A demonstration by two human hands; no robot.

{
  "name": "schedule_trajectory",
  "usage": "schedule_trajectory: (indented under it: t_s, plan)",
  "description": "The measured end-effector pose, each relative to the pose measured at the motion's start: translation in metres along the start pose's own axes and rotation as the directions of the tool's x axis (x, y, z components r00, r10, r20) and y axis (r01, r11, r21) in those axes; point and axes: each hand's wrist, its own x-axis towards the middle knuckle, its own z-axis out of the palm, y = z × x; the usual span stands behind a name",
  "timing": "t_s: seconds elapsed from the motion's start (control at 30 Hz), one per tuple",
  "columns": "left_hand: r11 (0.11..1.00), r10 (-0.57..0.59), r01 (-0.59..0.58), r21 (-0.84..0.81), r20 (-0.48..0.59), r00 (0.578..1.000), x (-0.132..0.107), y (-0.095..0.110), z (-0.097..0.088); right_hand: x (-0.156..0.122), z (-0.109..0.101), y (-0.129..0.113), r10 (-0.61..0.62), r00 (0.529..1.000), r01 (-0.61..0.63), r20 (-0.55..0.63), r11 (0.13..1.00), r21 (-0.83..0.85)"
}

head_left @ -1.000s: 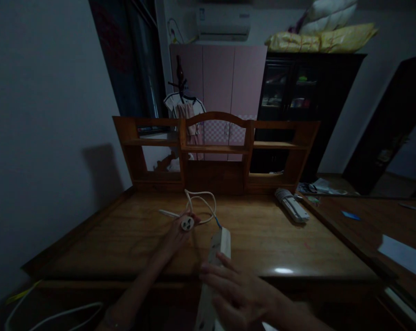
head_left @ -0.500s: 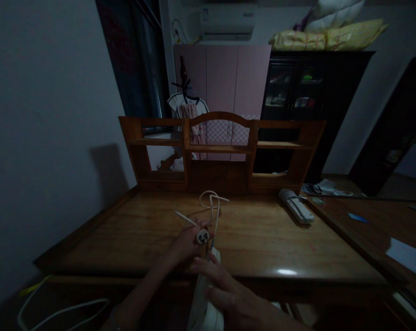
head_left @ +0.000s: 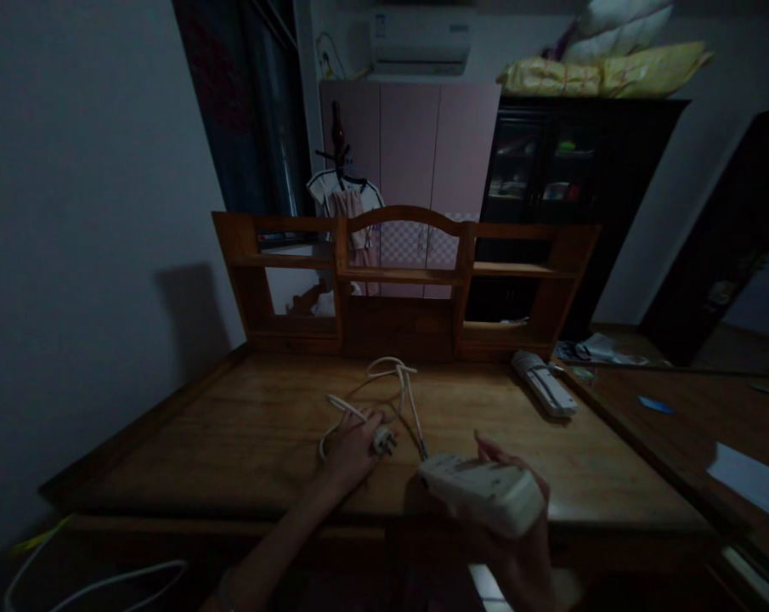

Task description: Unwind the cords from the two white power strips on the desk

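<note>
The desk (head_left: pixel 588 459) extends ahead of both your grips. The white power strip (head_left: pixel 486 489) is in your right hand (head_left: pixel 523 544), which is curled around it, with some fingers hidden behind the casing. A second power strip (head_left: pixel 545 387) lies on the desk, beyond and to the right of that grip. The cord (head_left: pixel 413 408) loops beyond your left grip and meets the held strip at its left end. Your left hand (head_left: pixel 355 446) is closed on the plug (head_left: pixel 382 440), its prongs projecting to the right of the grip. The step in hand appears to be positioning strip and cord together; the next move calls for a secure right grip and adequate cord slack.
</note>
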Motion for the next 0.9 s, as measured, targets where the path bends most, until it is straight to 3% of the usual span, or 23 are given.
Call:
schedule_trajectory:
  t_s: [0.1,0.2,0.3,0.47,0.57,0.77,0.9]
  plan:
    - [0.999,-0.007,0.005,-0.052,-0.038,0.999,0.003,-0.002,-0.003,0.002,-0.021,0.000,0.235,0.954,-0.232,-0.187,0.972,0.040]
    - [0.990,0.019,-0.029,-0.141,-0.069,0.997,0.007,0.000,-0.007,0.005,-0.039,0.006,0.388,0.887,-0.377,-0.249,0.922,0.093]
    - [0.953,0.075,-0.104,-0.286,-0.110,0.991,0.011,0.010,-0.009,0.010,-0.048,0.013,0.491,0.830,-0.446,-0.263,0.869,0.214]
    - [0.900,0.138,-0.160,-0.405,-0.084,0.987,0.018,0.045,-0.003,0.016,-0.046,0.017,0.525,0.807,-0.454,-0.272,0.845,0.282]
    - [0.899,0.221,-0.199,-0.391,0.011,0.975,0.020,0.060,0.004,0.015,-0.041,0.018,0.526,0.804,-0.451,-0.277,0.843,0.294]
    - [0.918,0.331,-0.243,-0.314,0.264,0.906,0.014,0.064,0.005,0.013,-0.041,0.020,0.483,0.832,-0.413,-0.274,0.868,0.274]
    - [0.938,0.340,-0.288,-0.196,0.345,0.875,0.013,0.063,0.001,0.014,-0.048,0.017,0.476,0.838,-0.407,-0.267,0.871,0.273]
